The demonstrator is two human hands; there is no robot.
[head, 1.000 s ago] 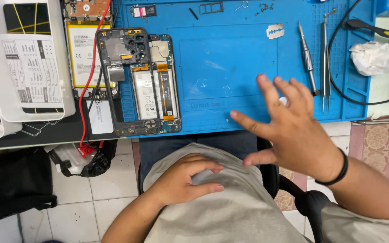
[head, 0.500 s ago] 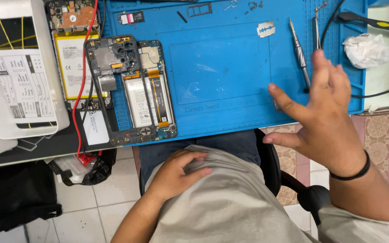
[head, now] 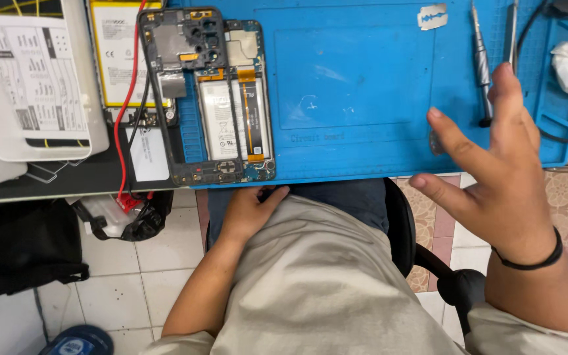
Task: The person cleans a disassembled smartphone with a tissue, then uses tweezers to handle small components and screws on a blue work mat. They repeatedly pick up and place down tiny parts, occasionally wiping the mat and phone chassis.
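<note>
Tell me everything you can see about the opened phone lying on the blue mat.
The opened phone lies flat, back cover off, at the left edge of the blue mat, long side running away from the person. Its frame is dark. A long silver battery fills the middle, crossed by a thin orange flex strip. At the top a black plate with camera holes and a small metal shield are visible; at the bottom, a small board. Neither hand touches it: the left hand rests on the lap below, the right hand hovers far right.
</note>
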